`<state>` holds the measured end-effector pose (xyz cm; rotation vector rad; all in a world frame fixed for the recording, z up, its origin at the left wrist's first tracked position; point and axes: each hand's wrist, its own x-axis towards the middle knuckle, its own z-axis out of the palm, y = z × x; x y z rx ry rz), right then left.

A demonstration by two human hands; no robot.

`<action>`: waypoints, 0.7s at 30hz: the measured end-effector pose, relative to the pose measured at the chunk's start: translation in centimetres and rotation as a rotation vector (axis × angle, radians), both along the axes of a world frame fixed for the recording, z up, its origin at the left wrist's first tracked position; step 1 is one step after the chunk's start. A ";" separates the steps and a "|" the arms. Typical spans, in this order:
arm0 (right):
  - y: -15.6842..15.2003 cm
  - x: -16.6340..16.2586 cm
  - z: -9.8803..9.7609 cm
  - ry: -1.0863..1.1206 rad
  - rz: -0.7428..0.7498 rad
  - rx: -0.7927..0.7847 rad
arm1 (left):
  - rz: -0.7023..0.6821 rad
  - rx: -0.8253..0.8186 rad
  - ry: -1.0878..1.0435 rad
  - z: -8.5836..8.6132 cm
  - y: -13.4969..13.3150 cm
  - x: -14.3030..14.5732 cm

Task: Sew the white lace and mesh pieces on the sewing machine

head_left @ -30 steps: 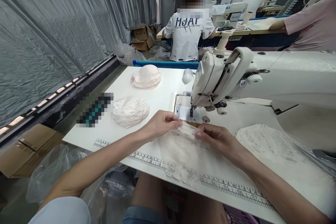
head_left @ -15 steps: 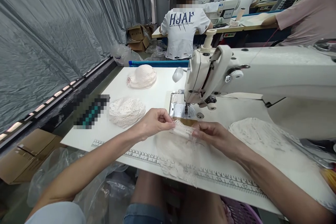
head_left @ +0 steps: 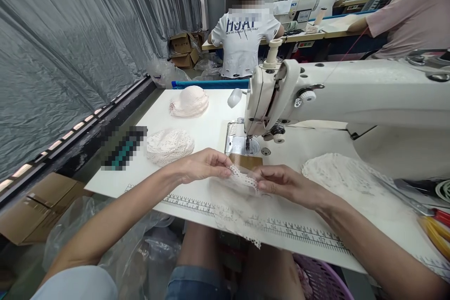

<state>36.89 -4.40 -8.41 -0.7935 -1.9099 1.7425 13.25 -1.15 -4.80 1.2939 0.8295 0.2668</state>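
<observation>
A sheer white lace piece [head_left: 234, 201] with a scalloped edge is stretched between my two hands, its lower end hanging over the table's front edge. My left hand [head_left: 211, 165] pinches the top left of the lace between thumb and fingers. At the top right, my right hand [head_left: 281, 182] grips the same edge, fingers closed. Just beyond both hands is the needle plate of the white sewing machine [head_left: 267, 103]; the lace lies in front of it, apart from the presser foot [head_left: 248, 143].
A lace stack [head_left: 170, 146] and a pale padded cup [head_left: 189, 101] lie on the left of the white table [head_left: 112, 176]. More lace [head_left: 344, 178] and yellow-handled scissors [head_left: 436, 239] are at right. A purple basket [head_left: 319, 276] sits below. Co-workers sit ahead.
The lace's top edge, earlier folded over between my fingers, now shows as a scalloped strip slanting down to the right. Both hands stay on it. The view has shifted slightly.
</observation>
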 end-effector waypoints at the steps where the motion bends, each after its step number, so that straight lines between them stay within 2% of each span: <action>1: -0.1 -0.1 0.0 -0.011 -0.005 0.018 | 0.007 0.003 0.004 0.1 -0.1 0.0; 7: -0.9 -1.2 0.2 -0.095 -0.133 0.167 | 0.068 0.029 -0.003 1.1 -0.9 -0.2; 13: -2.4 -2.3 1.6 -0.108 -0.233 0.305 | 0.126 0.080 0.009 1.5 -2.4 -0.8; 16: -3.1 -2.7 2.2 -0.069 -0.227 0.269 | 0.146 0.115 -0.007 1.6 -3.2 -1.5; 21: -4.0 -3.2 2.7 -0.006 -0.157 0.075 | 0.116 0.071 -0.088 1.6 -4.5 -2.7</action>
